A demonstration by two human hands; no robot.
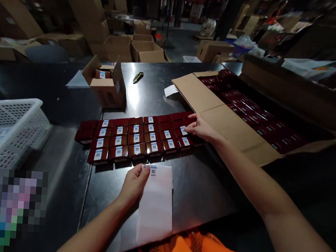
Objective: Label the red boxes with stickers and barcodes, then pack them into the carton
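My left hand (135, 183) pinches the top left edge of a white label sheet (156, 206), which carries one blue-topped QR sticker near its upper edge. My right hand (199, 127) reaches to the right end of several rows of small dark red boxes (134, 139). Its fingertips are at a QR sticker (183, 130) lying against a box top there; the fingers partly hide the boxes behind. Similar stickers show on most boxes in the nearer rows, while several at the back and left end have plain tops.
A large open carton (215, 106) of dark red boxes stands right. Beyond the rows are a small open carton (107, 91), a yellow-and-black cutter (138, 77) and white paper (170, 90). A white plastic basket (35, 124) with labelled boxes sits left.
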